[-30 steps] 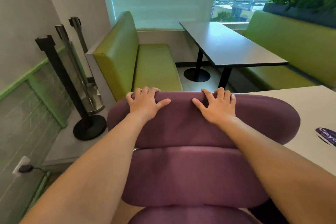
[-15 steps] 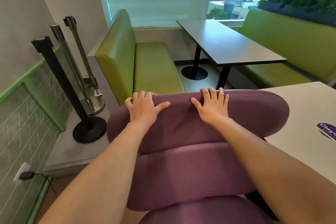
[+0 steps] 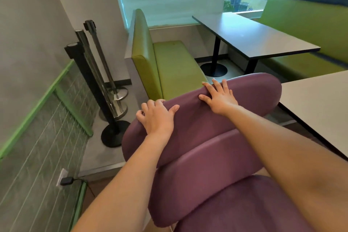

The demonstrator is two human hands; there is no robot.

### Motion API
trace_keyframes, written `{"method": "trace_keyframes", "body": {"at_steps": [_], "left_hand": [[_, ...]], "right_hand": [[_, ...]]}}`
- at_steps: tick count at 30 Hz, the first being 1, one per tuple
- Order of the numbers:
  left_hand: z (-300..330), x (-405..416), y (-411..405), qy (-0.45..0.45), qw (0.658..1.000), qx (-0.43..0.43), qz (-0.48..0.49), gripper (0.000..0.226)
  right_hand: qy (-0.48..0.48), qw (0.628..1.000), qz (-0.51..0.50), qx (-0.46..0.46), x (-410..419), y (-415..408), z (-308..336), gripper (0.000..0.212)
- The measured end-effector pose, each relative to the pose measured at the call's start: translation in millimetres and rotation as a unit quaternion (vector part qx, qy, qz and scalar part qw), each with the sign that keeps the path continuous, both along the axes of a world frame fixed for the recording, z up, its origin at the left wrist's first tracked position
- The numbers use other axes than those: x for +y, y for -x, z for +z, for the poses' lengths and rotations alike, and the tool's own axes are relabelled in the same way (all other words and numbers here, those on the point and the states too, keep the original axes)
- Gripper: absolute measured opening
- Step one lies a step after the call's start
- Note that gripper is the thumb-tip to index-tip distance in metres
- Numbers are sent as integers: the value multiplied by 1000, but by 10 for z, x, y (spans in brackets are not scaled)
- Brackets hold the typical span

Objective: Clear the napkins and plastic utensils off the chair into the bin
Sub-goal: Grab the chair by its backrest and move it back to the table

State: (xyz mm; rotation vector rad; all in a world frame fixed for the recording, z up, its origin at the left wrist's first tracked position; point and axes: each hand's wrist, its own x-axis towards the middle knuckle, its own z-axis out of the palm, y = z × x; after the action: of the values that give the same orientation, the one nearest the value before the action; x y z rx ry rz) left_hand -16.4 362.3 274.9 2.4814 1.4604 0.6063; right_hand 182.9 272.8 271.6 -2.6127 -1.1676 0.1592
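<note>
Honestly, I see no napkins, utensils or bin here. My left hand (image 3: pixel 157 117) and right hand (image 3: pixel 219 98) both grasp the top roll of the purple chair (image 3: pixel 203 156); its visible seat looks bare, so clearing seems done.

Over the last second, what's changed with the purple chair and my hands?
The purple chair has swung: its back, level a second ago, now tilts up to the right, with the left end nearer the stanchions. The left hand and right hand kept their hold on the top cushion and turned with it. Nothing was let go. The green bench and dark table stayed put.
</note>
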Motion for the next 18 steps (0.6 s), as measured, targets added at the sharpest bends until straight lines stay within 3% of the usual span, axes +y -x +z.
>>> {"method": "trace_keyframes", "body": {"at_steps": [4,7,10,13,18], "left_hand": [[158,256,303,-15,994,92,-49,65],[263,606,511,91,975,116,-168,70],[259,760,650,190,951,51,-237,62],[234,692,724,241,939,-25,-244,44],[229,570,861,241,939,-53,-240,40]], "right_hand": [[-76,992,-56,86,201,396,1,61],[-194,946,-144,215,406,893,-115,66],[-268,892,-206,300,566,1291,-243,88],[-300,859,-238,340,630,1433,-298,93],[-276,846,-256,377,547,1533,-243,94]]}}
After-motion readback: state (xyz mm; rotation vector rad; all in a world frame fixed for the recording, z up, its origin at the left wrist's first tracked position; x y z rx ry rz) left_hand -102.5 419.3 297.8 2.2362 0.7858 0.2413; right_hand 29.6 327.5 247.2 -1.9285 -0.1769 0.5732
